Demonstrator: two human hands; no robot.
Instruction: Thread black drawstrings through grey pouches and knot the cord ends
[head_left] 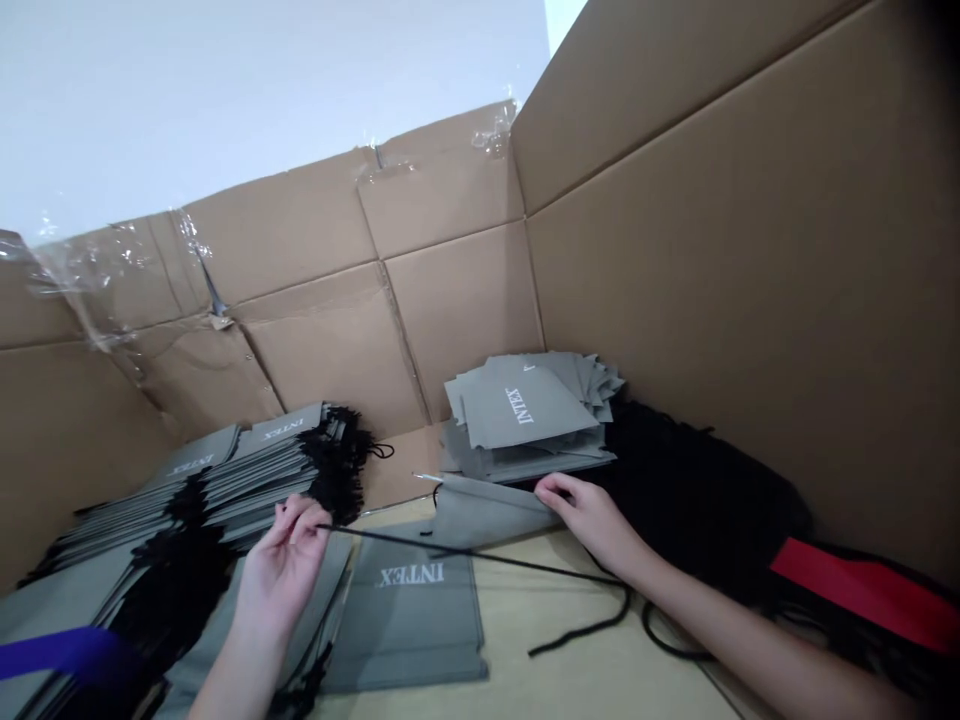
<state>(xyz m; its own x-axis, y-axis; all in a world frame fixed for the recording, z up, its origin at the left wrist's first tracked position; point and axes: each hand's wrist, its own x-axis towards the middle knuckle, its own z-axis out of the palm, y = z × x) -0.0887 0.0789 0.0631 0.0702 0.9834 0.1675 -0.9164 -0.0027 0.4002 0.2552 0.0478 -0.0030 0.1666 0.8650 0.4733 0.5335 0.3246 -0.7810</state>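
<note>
Between the fingers of my left hand (289,555) is the end of a black cord (465,552), which stretches right across the work surface and under my right forearm. My right hand (589,510) pinches the edge of a grey fabric bag (487,512), lifted and tilted, with a thin pale tip poking out at its left corner. Just below lies another flat grey bag (412,610) printed INTEX, upside down from my side. A loose cord end curls on the surface near my right forearm.
Stacked grey bags (525,400) stand at the back by the cardboard wall (735,270). Piles of bags with black cords (262,470) fill the left. A heap of black cords (697,490) and a red strip (862,590) lie right; a blue strip (60,652) is lower left.
</note>
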